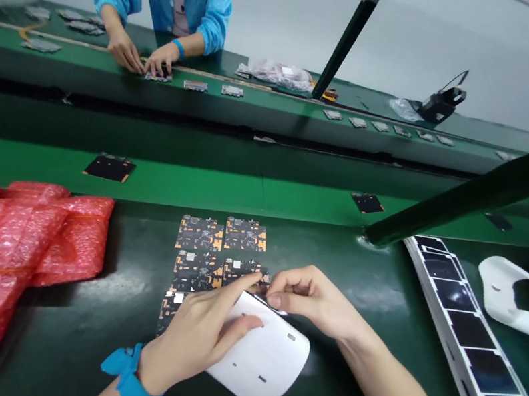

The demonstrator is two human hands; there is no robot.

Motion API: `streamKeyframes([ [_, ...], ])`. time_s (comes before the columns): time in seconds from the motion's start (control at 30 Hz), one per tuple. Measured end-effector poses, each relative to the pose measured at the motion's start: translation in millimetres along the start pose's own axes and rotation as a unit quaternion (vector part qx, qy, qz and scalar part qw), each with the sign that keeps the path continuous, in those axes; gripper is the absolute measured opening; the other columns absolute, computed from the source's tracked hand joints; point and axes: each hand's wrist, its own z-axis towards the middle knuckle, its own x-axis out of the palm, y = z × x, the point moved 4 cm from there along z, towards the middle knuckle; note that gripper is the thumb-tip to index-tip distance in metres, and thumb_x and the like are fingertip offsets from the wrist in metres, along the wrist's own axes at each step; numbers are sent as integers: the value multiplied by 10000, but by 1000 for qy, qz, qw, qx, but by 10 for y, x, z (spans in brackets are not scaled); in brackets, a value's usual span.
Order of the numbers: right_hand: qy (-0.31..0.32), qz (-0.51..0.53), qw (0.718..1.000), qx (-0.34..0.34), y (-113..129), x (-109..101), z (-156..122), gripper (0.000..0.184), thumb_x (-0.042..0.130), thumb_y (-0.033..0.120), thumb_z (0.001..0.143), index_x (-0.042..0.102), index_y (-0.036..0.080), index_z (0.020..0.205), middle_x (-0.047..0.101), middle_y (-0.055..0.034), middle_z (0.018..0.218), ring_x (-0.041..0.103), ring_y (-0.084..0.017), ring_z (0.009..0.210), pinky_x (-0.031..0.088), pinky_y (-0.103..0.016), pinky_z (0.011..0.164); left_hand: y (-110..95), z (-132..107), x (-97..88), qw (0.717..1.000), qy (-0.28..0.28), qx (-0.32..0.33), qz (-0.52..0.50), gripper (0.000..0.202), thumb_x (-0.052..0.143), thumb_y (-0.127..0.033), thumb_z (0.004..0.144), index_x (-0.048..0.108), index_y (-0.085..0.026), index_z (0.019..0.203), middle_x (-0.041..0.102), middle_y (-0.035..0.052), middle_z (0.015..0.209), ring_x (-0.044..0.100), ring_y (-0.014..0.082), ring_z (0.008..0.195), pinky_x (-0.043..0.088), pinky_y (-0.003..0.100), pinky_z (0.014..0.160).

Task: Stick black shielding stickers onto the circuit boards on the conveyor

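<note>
My left hand (206, 333) lies on a white backing sheet (264, 360), fingers stretched forward, index tip reaching toward the lowest row of black and orange circuit boards (213, 254). My right hand (306, 299) is curled in a pinch at the sheet's upper edge, holding something small that I cannot make out. A blue strap (129, 381) circles my left wrist. The boards lie in a two-column grid on the dark green mat just beyond both hands.
Red bubble-wrap bundles (12, 240) pile up at the left. A strip of dark film pieces (458, 307) and a white cut-out sheet (516, 304) lie at the right beside another person's hand. Across the green conveyor, a person in blue (172, 10) handles small boards.
</note>
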Motion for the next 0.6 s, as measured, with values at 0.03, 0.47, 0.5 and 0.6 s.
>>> streamKeyframes([
  [0.03,-6,7,1000,-2,-5,12,15,249,735,376,734,669,152,651,561,32,561,416,-85,510,331,-224,516,-1,7,-11,1000,-18,18,6,451,411,-405,1017,360,-211,1421,673,74,1261,684,179,1074,545,263,904],
  [0.47,-309,36,921,-235,153,-408,120,311,455,488,949,568,202,897,678,-55,856,651,-197,770,515,-305,678,112,-157,-421,994,2,-7,-107,207,480,-321,968,616,-246,1105,756,50,947,717,174,820,567,255,779],
  [0.5,-329,20,904,-271,179,-372,75,285,442,462,966,570,212,920,691,-69,952,661,-211,885,517,-326,770,111,-110,-425,993,44,-59,-90,276,524,-332,939,591,-255,1196,745,51,1030,713,178,840,565,236,758],
  [0.6,-289,-75,871,-390,233,-91,-38,137,552,333,925,636,234,880,729,-62,1047,663,-225,1046,439,-386,997,15,64,-366,983,151,-95,-55,480,558,-329,884,492,-281,1356,684,38,1224,696,211,979,560,280,877],
])
